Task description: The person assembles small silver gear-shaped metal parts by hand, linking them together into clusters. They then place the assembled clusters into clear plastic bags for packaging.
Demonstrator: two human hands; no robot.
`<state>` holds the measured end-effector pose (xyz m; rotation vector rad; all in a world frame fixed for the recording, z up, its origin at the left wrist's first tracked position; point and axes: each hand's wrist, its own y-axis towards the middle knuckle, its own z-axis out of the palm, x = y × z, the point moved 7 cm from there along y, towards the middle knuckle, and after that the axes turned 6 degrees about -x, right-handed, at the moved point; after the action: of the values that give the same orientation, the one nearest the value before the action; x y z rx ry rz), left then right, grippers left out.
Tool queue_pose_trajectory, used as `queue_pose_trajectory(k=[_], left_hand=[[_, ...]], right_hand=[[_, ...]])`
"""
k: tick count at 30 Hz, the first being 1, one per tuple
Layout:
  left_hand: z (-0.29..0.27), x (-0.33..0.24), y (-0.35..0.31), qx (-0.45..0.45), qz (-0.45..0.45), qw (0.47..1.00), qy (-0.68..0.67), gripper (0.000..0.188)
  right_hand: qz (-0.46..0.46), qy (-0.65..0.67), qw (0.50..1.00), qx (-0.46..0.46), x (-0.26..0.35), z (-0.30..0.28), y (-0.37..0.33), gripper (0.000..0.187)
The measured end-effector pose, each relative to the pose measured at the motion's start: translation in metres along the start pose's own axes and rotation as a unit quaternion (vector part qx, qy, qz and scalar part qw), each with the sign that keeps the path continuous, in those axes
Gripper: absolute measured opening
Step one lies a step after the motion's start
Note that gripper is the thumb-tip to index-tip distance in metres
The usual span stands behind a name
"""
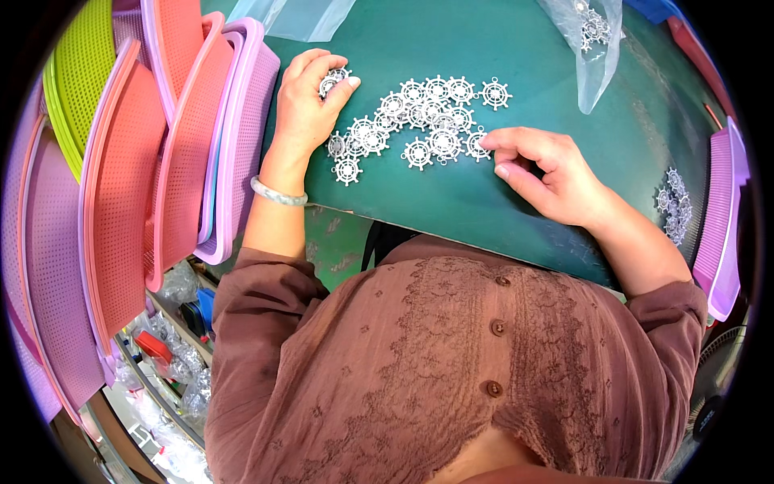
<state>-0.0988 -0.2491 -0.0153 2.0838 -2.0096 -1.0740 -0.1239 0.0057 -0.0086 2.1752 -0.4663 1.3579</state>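
Note:
Several silver ship's-wheel charms (435, 105) lie in a loose, partly overlapping cluster on the green tabletop. My left hand (309, 101), at the cluster's left, is closed around a few of the same ship's-wheel charms (331, 81); the fingers hide how many. On the right, the index fingertip of my right hand (548, 165) touches a charm (476, 143) at the cluster's right edge. Thumb and index finger of that hand are apart, with nothing gripped between them. One charm (495, 93) lies a little away at the upper right.
Stacked purple, coral and green plastic baskets (121, 194) stand close on the left. A clear bag (592, 56) holding charms lies at the far right, and another clear bag (298, 18) at the far left. More charms (674, 206) sit near a purple basket (720, 218) on the right.

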Motion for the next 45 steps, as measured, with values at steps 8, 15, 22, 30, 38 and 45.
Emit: queue_pose_trajectory(k=[8,15,22,30,38,45], left_hand=[[-0.004,-0.001,0.000,-0.038,-0.037,0.998,0.018,0.024],[-0.006,-0.003,0.002,-0.079,-0.009,0.997,0.010,0.022],[-0.010,0.005,0.001,-0.106,-0.033,0.994,0.015,0.017],[-0.007,-0.002,0.005,-0.107,0.007,0.994,0.022,0.017],[0.003,-0.006,0.015,-0.097,0.040,0.994,-0.011,0.020],[0.012,-0.011,0.012,-0.060,0.087,0.994,-0.016,0.013]], right_hand=[[-0.009,-0.015,1.000,-0.012,0.000,-0.001,0.000,0.026],[-0.016,-0.012,0.999,-0.028,-0.001,-0.002,-0.001,0.026],[-0.097,-0.261,0.958,-0.065,0.017,-0.006,0.010,0.058],[-0.154,-0.407,0.899,0.047,0.000,0.052,0.056,0.074],[-0.202,-0.351,0.912,0.064,0.013,0.055,0.033,0.062],[-0.222,-0.343,0.912,0.050,0.013,0.067,0.030,0.054]])
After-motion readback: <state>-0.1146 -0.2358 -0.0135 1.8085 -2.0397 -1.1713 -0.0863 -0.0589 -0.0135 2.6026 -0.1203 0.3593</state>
